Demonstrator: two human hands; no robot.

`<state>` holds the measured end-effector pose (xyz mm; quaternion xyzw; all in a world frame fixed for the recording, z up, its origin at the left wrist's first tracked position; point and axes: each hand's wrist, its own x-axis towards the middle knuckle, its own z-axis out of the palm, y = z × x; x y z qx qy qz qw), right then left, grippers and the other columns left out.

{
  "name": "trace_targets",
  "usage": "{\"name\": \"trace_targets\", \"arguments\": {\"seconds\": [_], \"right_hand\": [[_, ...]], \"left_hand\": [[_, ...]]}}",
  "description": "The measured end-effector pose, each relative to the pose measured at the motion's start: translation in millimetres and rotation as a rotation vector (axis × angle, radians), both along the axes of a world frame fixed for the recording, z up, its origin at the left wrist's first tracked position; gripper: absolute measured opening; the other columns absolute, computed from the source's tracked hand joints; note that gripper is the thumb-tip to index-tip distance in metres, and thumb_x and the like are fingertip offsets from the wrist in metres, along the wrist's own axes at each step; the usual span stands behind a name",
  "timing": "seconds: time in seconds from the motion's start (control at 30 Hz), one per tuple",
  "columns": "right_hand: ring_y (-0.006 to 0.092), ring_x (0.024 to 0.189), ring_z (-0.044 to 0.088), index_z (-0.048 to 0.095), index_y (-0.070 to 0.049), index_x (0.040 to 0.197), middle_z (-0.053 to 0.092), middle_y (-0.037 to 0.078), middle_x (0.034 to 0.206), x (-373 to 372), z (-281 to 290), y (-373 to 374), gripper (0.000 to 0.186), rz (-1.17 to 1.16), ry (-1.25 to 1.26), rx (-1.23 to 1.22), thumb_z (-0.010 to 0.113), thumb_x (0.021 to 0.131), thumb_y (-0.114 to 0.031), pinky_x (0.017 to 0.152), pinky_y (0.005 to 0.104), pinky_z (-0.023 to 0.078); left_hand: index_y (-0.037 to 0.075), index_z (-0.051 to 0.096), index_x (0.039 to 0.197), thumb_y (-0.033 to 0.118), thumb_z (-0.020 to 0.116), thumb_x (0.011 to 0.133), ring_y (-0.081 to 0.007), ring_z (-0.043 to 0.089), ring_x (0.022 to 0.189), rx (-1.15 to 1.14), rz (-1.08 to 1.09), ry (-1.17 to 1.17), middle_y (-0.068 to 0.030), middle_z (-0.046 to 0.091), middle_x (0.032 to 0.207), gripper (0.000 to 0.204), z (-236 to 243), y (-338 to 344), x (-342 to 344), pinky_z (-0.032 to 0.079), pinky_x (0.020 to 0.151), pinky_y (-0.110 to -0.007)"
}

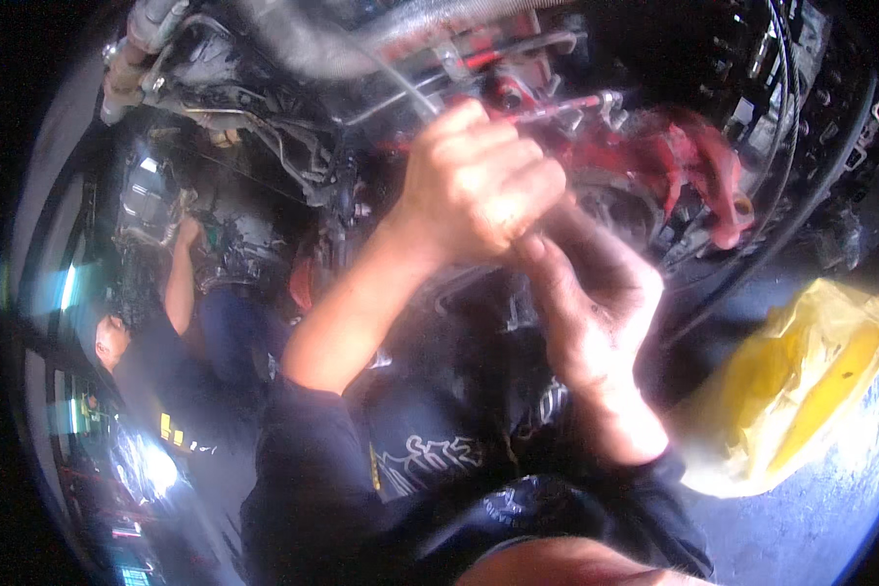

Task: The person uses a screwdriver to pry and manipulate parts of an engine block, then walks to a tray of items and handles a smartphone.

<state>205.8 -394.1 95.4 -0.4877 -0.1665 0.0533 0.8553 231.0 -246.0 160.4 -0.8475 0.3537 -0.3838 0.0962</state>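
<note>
My left hand (479, 186) is raised in a fist against the underside of a greasy machine, closed on a thin metal tool (566, 105) that points at red-painted metal parts (684, 161). My right hand (596, 293) is just below it. Its fingers press up against the heel of my left hand and are blurred, so its grip is unclear. Both forearms wear dark sleeves pushed back from the wrists.
Hoses, pipes and cables (293, 146) hang across the machine above. Black cables (791, 117) run down the right side. A crumpled yellow plastic bag (811, 381) lies at the right. Another person (181, 322) in dark clothes reaches up into the machinery at the left.
</note>
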Motion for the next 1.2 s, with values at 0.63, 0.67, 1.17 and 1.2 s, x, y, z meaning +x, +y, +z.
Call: {"name": "trace_targets", "arguments": {"seconds": [0.63, 0.67, 1.17, 1.2], "right_hand": [[0.0113, 0.086, 0.060, 0.063, 0.012, 0.105, 0.067, 0.014, 0.086, -11.2, -15.3, 7.1, 0.024, -0.010, -0.083, -0.050, 0.063, 0.085, 0.001, 0.095, 0.0284, 0.045], [0.0123, 0.082, 0.060, 0.063, 0.012, 0.106, 0.067, 0.013, 0.085, -11.8, -20.1, 7.4, 0.023, 0.004, -0.110, -0.061, 0.062, 0.085, 0.001, 0.096, 0.0291, 0.044], [0.0169, 0.075, 0.064, 0.064, 0.009, 0.103, 0.065, 0.018, 0.080, -15.3, -17.8, 18.6, 0.022, -0.022, -0.180, 0.020, 0.063, 0.083, 0.000, 0.082, 0.0295, 0.049], [0.0181, 0.074, 0.064, 0.064, 0.009, 0.102, 0.065, 0.018, 0.080, -15.0, -26.1, 18.7, 0.021, -0.021, -0.161, -0.003, 0.062, 0.083, 0.000, 0.085, 0.0300, 0.049]], "left_hand": [[0.009, 0.055, 0.064, 0.025, 0.065, 0.054, -0.0194, 0.052, 0.052, -0.017, -0.060, 0.019, -0.0024, 0.052, 0.061, 0.021, -14.5, 12.5, -7.8, 0.037, 0.050, -0.035], [0.009, 0.058, 0.066, 0.023, 0.065, 0.055, -0.0197, 0.054, 0.054, -0.035, -0.093, 0.019, -0.0022, 0.056, 0.064, 0.018, -25.6, 17.6, -7.7, 0.043, 0.054, -0.036], [0.012, 0.056, 0.062, 0.020, 0.068, 0.064, -0.0173, 0.051, 0.052, 0.042, -0.076, 0.008, 0.0012, 0.052, 0.059, 0.015, -5.8, 20.1, -10.8, 0.040, 0.052, -0.033], [0.010, 0.055, 0.062, 0.023, 0.066, 0.061, -0.0182, 0.050, 0.051, 0.030, -0.092, 0.025, 0.0001, 0.048, 0.057, 0.017, -12.7, 19.3, -9.9, 0.038, 0.051, -0.033]]}}
